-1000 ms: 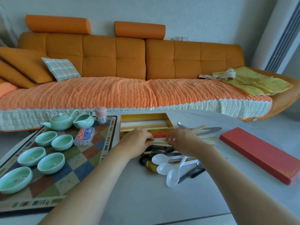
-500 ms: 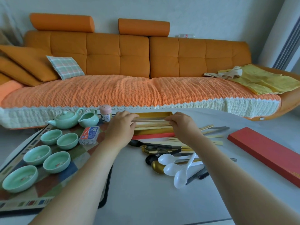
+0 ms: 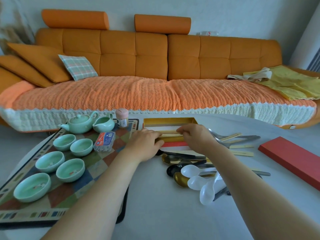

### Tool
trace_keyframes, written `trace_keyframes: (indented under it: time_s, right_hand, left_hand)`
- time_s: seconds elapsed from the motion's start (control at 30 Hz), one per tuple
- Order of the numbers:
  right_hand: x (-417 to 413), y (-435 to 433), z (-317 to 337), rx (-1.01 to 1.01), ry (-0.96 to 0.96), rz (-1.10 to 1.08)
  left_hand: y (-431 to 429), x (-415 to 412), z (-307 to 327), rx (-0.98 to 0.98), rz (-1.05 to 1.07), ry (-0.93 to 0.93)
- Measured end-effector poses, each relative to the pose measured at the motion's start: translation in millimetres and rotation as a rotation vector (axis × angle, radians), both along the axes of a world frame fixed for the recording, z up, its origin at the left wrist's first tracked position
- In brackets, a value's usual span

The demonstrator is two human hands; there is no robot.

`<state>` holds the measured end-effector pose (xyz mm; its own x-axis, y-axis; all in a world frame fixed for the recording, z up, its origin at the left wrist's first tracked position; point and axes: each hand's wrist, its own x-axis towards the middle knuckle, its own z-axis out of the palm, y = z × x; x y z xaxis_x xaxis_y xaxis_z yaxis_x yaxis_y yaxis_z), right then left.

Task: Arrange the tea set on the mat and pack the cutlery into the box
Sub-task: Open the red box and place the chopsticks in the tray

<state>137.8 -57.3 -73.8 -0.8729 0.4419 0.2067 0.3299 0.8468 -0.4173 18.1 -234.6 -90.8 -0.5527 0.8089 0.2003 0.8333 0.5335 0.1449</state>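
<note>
An open gold-lined box [image 3: 168, 121] with a red base stands at the table's far middle. Both hands hold a bundle of pale wooden chopsticks [image 3: 170, 134] level inside it: my left hand [image 3: 147, 144] at the left end, my right hand [image 3: 194, 137] at the right end. In front of the box lies a pile of cutlery: white plastic spoons [image 3: 195, 181], gold and black spoons [image 3: 180, 178], metal pieces and loose chopsticks [image 3: 242, 154]. On the checked mat [image 3: 69, 201] at left stand a pale green teapot [image 3: 79, 124], a pitcher [image 3: 103, 124] and several green cups [image 3: 71, 169].
The red box lid [image 3: 292, 157] lies on the table at right. A small pink jar [image 3: 122, 116] and a blue-labelled packet [image 3: 104, 141] sit on the mat's far edge. An orange sofa [image 3: 155, 75] runs behind the table.
Both hands lifted a bundle of chopsticks from the pile and carried it away from me into the box, where it now sits low between the walls.
</note>
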Motion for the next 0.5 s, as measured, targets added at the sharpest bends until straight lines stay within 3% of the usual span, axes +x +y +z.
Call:
trace_keyframes:
  time_s: [0.13, 0.37, 0.5]
  right_hand:
    - [10.3, -1.4, 2.6, -0.032, -0.073, 0.042]
    - [39.4, 16.7, 15.0, -0.014, 0.151, 0.024]
    - [70.5, 35.3, 16.0, 0.034, 0.088, -0.047]
  left_hand:
    - [3.6, 3.5, 0.4, 0.002, 0.013, 0.030]
    - [18.4, 28.2, 10.1, 0.268, -0.098, 0.111]
    - [35.5, 56.6, 13.6, 0.343, -0.194, 0.056]
